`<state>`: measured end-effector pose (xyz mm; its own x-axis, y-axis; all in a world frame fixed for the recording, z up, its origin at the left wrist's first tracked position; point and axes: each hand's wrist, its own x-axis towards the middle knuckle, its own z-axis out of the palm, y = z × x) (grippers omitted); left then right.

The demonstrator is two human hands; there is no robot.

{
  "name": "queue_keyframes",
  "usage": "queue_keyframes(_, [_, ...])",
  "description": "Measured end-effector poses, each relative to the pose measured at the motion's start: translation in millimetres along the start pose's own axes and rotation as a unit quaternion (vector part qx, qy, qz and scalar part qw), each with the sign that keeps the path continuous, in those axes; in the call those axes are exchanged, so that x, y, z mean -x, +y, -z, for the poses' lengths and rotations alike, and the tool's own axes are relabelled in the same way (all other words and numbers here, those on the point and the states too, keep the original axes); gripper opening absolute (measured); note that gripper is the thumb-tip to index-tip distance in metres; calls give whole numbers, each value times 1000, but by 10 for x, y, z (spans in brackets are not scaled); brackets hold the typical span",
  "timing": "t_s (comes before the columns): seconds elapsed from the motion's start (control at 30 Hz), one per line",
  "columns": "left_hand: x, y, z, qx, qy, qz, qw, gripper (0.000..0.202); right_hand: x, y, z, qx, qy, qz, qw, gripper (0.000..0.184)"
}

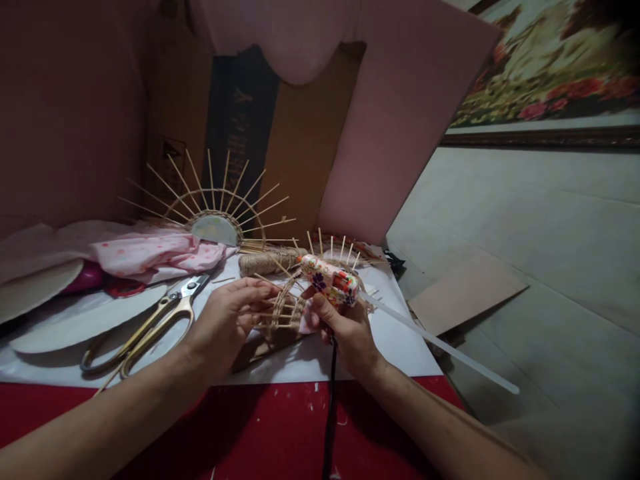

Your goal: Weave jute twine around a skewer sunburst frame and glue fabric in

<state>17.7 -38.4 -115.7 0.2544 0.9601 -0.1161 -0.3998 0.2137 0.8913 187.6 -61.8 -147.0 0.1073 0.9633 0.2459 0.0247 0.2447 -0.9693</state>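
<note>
My right hand (345,330) is closed round a floral-patterned glue gun (330,279), its nozzle pointing left and a long clear glue stick (440,343) trailing out to the right. My left hand (227,320) holds a small woven piece of jute twine and wooden skewers (286,308), fingers curled on its left side. The gun's tip is close to that woven piece. A black cord (330,413) hangs down from the gun.
Gold-handled scissors (150,327) lie left of my left hand on white paper (400,347). A half-round mirror with skewer rays (215,223), a twine spool (267,261), pink cloth (150,253) and cardboard half-discs (75,323) lie behind. Red tabletop (250,427) is in front.
</note>
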Motion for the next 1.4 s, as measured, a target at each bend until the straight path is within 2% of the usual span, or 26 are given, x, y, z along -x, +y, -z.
queue_keyframes(0.1, [-11,41,18,7,-11,42,999,26,14,-2,-1,4,-10,-3,1000,33])
queue_keyframes(0.17, [-9,63,28,0,-36,57,998,31,26,-26,-11,-1,-27,6,1000,33])
queue_keyframes(0.27, [-1,91,30,-20,-62,69,995,25,35,-68,-27,-4,-55,22,998,34])
queue_keyframes(0.37, [0,113,24,-41,-41,78,995,27,21,-88,-24,-11,-70,12,997,35])
queue_keyframes(0.53, [-20,127,41,-50,-20,74,996,24,-13,-96,25,-5,-40,-18,999,34])
queue_keyframes(0.67, [-49,116,85,-62,-19,56,996,25,-13,-124,57,22,-58,4,998,33])
queue_keyframes(0.83, [-92,119,123,-64,-15,-4,998,22,-2,-144,63,43,-73,14,996,37])
queue_keyframes(1.0, [-111,176,144,-119,-21,41,992,23,-6,-145,63,22,-73,15,997,42])
queue_keyframes(1.13, [-109,189,149,-123,-16,62,990,24,-16,-148,59,4,-63,1,998,39])
queue_keyframes(1.23, [-107,177,147,-110,-14,62,992,20,-18,-140,57,-10,-57,-27,998,30])
queue_keyframes(1.4, [-95,185,131,-106,-34,54,992,16,-16,-126,57,-46,-52,-53,996,28])
